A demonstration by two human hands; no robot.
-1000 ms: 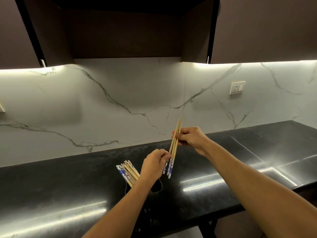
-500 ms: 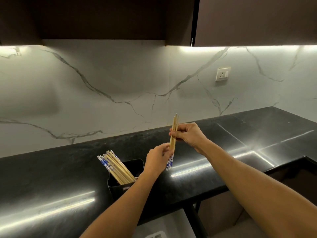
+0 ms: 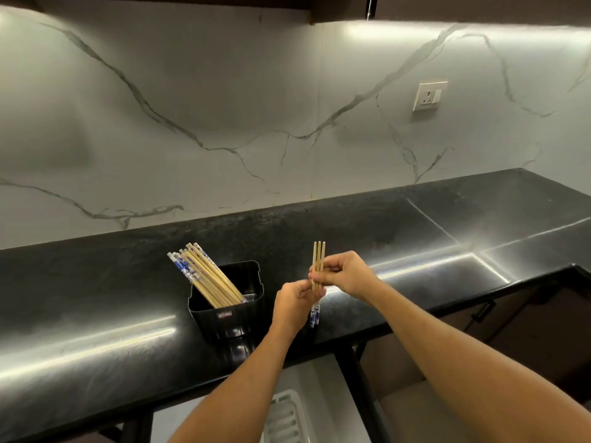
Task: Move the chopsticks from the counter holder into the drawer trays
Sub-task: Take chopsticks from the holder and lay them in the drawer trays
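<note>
Holding a small bundle of chopsticks point(image 3: 318, 266) upright above the black table point(image 3: 96, 282), both hands meet near centre frame. The right hand point(image 3: 347, 276) pinches the bundle's middle with clenched fingers; the left hand point(image 3: 292, 303), at 7 o'clock from it, grips just below, blue-patterned ends hanging beneath. Many more chopsticks point(image 3: 204, 276) lean in the black holder point(image 3: 228, 310), at 9 o'clock from the hands. A white drawer tray point(image 3: 284, 417) shows at 6 o'clock, apparently holding none, so most of the task seems left.
</note>
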